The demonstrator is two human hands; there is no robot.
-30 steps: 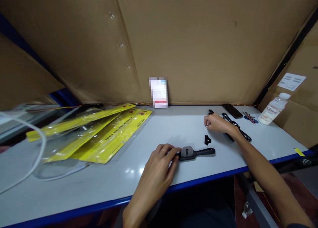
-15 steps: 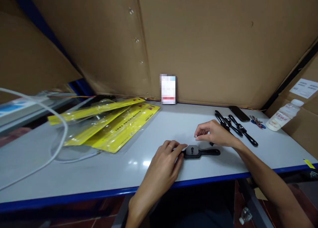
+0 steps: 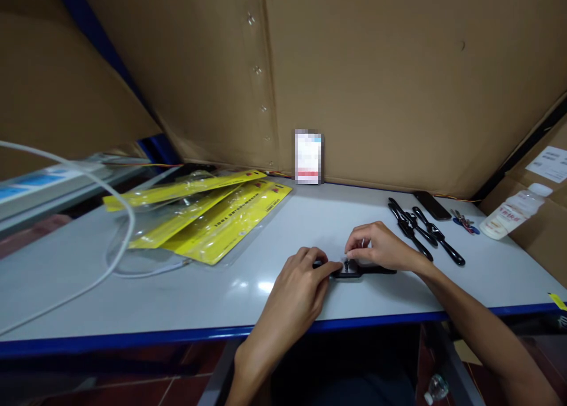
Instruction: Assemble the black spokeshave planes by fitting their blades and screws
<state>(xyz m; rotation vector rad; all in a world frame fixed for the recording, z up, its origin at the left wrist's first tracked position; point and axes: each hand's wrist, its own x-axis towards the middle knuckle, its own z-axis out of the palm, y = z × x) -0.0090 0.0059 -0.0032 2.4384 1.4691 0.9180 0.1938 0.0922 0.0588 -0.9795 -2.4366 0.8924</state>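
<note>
A black spokeshave (image 3: 348, 270) lies flat near the table's front edge, with a dark plate and a small black screw at its middle. My left hand (image 3: 305, 279) is closed around its left handle, the index finger reaching to the plate. The right handle (image 3: 378, 270) rests along the tabletop. Above the plate my right hand (image 3: 376, 245) makes a pinch, its fingertips at the plate's far edge. Whatever lies between those fingertips is too small to make out. More black spokeshaves (image 3: 438, 236) lie to the right, beyond my right hand.
Yellow spokeshave packages (image 3: 239, 223) in clear plastic are spread at left, near a white cable (image 3: 128, 229). A blurred-out upright screen (image 3: 309, 157) leans on the cardboard wall. At right are a dark phone (image 3: 432, 205), keys (image 3: 463, 222) and a tilted bottle (image 3: 516, 212).
My right hand has come down and slightly toward the spokeshave, from hovering above it to its fingertips at the plate. My left hand stays on the handle. The whole view has shifted slightly.
</note>
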